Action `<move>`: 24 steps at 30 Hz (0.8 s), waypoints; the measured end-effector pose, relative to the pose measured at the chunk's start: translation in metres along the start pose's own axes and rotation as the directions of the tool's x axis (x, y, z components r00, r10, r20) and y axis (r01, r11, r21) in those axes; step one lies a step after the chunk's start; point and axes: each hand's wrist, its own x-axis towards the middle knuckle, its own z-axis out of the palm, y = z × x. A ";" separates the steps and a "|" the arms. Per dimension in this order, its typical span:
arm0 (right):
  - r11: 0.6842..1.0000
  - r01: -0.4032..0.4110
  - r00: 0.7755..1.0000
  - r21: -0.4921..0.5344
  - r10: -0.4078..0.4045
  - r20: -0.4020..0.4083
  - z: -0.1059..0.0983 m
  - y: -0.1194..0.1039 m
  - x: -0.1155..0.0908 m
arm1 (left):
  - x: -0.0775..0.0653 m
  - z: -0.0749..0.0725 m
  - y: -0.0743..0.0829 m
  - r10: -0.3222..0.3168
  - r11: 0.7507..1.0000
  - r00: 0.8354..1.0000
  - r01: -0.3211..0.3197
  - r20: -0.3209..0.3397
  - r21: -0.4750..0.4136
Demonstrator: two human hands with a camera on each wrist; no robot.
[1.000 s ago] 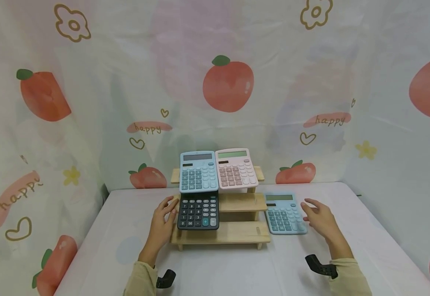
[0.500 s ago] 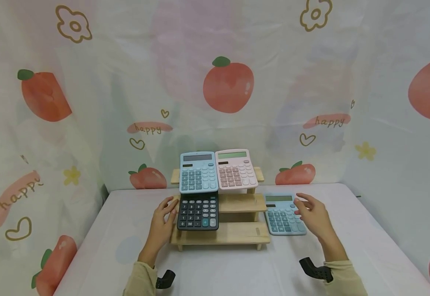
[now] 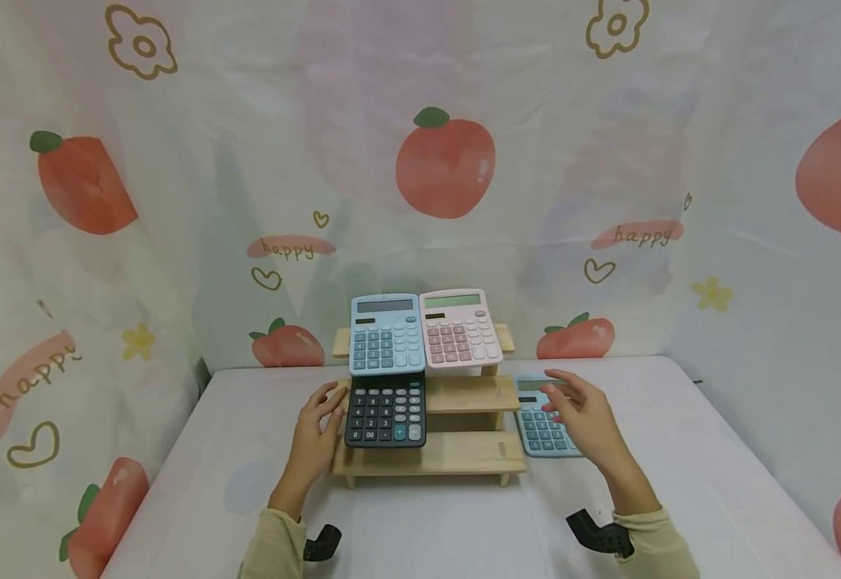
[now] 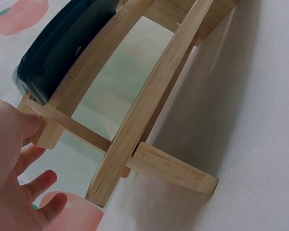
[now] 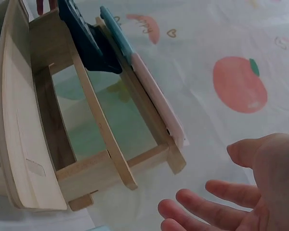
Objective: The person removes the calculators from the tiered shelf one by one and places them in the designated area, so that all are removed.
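My left hand (image 3: 314, 438) holds the left end of a three-step wooden stand (image 3: 435, 462); in the left wrist view, thumb and forefinger pinch a step's end, the other fingers spread loosely. On the stand lean a light-blue calculator (image 3: 386, 334) and a pink calculator (image 3: 461, 328) side by side on the top step. A black calculator (image 3: 386, 414) leans below the blue one. A second light-blue calculator (image 3: 542, 426) lies on the table right of the stand. Above its right part hovers my right hand (image 3: 587, 422), fingers loosely bent and holding nothing; it hides part of that calculator.
The white-covered table (image 3: 435, 531) extends around the stand. Behind and at both sides hangs a printed cloth (image 3: 522, 265) with fruit and "happy" motifs. The middle step's right part (image 3: 474, 394) and the bottom step's top are bare wood.
My right hand has moved left, from beside the table's blue calculator to over its right part. My left hand stays at the stand, and the calculators have not moved.
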 end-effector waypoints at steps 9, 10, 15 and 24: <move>0.995 0.036 0.995 0.096 -0.045 0.092 0.021 -0.011 0.000 | 0.001 0.001 -0.004 0.006 1.000 1.000 -0.007 -0.007 -0.003; 0.994 0.039 0.993 0.107 -0.050 0.105 0.024 -0.012 0.000 | 0.001 0.002 -0.004 0.009 1.000 1.000 -0.009 -0.009 -0.003; 0.989 0.049 0.983 0.139 -0.072 0.168 0.041 -0.016 -0.002 | 0.002 0.002 -0.004 -0.002 1.000 1.000 0.002 -0.012 -0.013; 0.990 0.055 0.963 0.129 -0.087 0.256 0.074 -0.022 -0.005 | 0.001 0.003 -0.002 -0.051 0.998 0.999 0.050 -0.013 -0.029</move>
